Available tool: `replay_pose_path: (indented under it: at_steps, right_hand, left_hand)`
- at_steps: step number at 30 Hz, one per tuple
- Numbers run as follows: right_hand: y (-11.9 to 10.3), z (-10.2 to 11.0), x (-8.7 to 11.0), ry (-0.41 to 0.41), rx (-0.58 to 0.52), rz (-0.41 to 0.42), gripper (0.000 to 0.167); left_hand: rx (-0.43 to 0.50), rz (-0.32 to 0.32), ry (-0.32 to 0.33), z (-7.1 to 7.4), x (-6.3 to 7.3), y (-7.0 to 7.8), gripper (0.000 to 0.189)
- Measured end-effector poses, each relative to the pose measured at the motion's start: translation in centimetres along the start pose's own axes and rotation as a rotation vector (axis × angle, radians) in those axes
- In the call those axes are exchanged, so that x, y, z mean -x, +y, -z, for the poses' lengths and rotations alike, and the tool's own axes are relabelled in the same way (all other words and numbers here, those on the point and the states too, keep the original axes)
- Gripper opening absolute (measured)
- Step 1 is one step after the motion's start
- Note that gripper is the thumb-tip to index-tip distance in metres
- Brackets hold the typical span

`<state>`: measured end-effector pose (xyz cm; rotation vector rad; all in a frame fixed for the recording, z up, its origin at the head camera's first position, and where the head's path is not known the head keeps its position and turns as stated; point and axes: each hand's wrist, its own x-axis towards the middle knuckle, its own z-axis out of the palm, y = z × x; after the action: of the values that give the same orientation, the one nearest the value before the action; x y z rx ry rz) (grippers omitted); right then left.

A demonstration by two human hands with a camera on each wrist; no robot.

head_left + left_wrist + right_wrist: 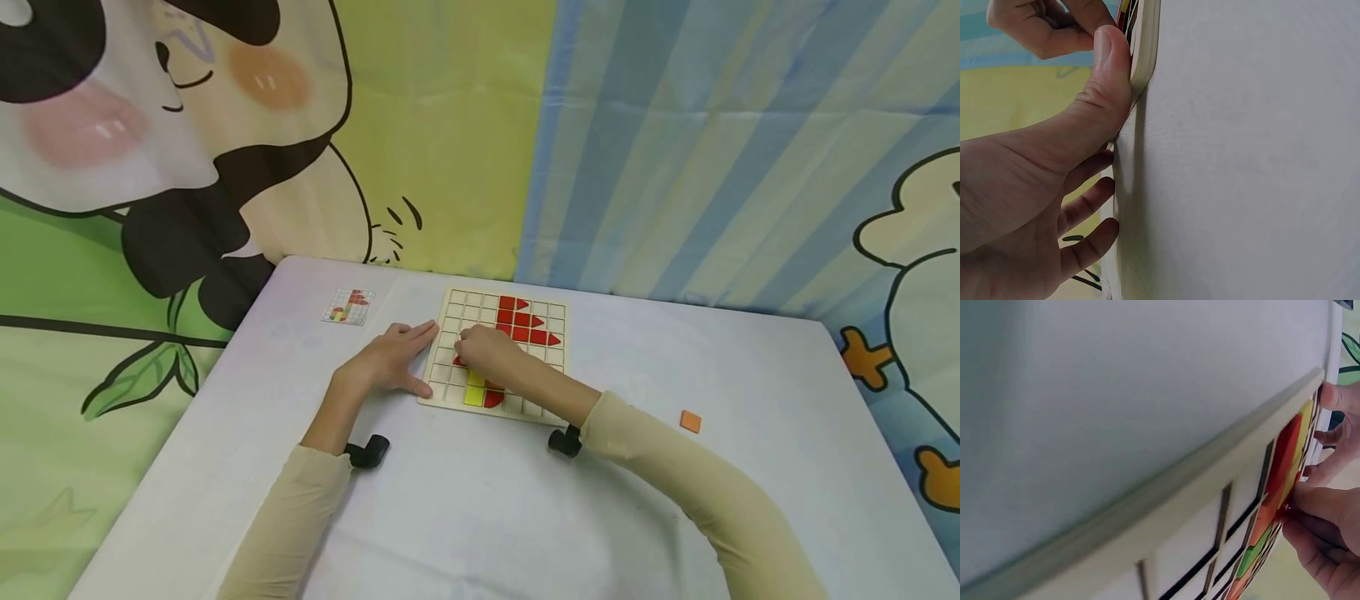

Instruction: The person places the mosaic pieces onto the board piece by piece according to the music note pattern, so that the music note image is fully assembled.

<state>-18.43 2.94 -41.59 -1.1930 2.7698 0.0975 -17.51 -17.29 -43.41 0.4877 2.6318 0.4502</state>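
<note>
A square wooden grid board (551, 400) lies on the table with red and yellow pieces set in its cells. Several red pieces (517, 321) form rows with pointed ends at its upper right; lower down are yellow pieces (475, 390) and a rounded red piece (493, 397). My right hand (495, 354) is over the board's left middle; its thumb and forefinger pinch a small red piece (1283, 513), mostly hidden by the fingertips. With fingers spread, my left hand (390, 358) rests along the board's left edge, its thumb (1107, 69) touching the rim.
A small pattern card (349, 307) lies left of the board, showing a coloured figure on a grid. An orange square piece (691, 422) sits on the white table (465, 500) to the right. Printed cloth (450, 150) hangs behind the table.
</note>
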Motion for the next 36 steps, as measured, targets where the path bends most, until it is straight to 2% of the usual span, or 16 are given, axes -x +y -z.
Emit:
replay_pose_path:
  at_steps: [3,5,10,13,16,24,31,36]
  right_hand:
    - [0.0,-0.3,0.3,0.033,0.059,0.036,0.016]
    - [0.1,-0.4,0.5,0.043,0.059,0.04,0.017]
    - [0.6,-0.4,1.1,0.047,-0.076,0.036,0.021]
    - [1.1,-0.2,1.9,0.089,-0.155,0.042,0.023]
    - [1.7,-0.1,3.2,0.138,-0.181,0.036,0.024]
    - [3.7,-1.1,8.1,0.234,-0.235,0.036,0.023]
    - [6.0,-2.1,13.3,0.216,-0.32,-0.075,0.023]
    - [7.2,-3.6,17.6,0.257,-0.311,-0.112,0.022]
  left_hand:
    - [-0.016,-0.013,0.006,0.1,0.0,0.0,0.112]
    - [-0.016,-0.018,0.008,0.2,0.0,0.0,0.112]
    - [-0.009,-0.018,0.0,0.1,-0.1,-0.1,0.113]
    - [0.0,-0.01,-0.003,0.0,-0.2,-0.1,0.113]
    - [0.008,-0.001,-0.005,0.0,-0.2,-0.1,0.113]
    - [-0.001,-0.001,-0.003,0.1,0.1,0.1,0.113]
    - [-0.002,0.009,0.014,0.4,0.2,0.2,0.114]
    - [0.013,0.001,0.001,0.2,0.3,0.2,0.113]
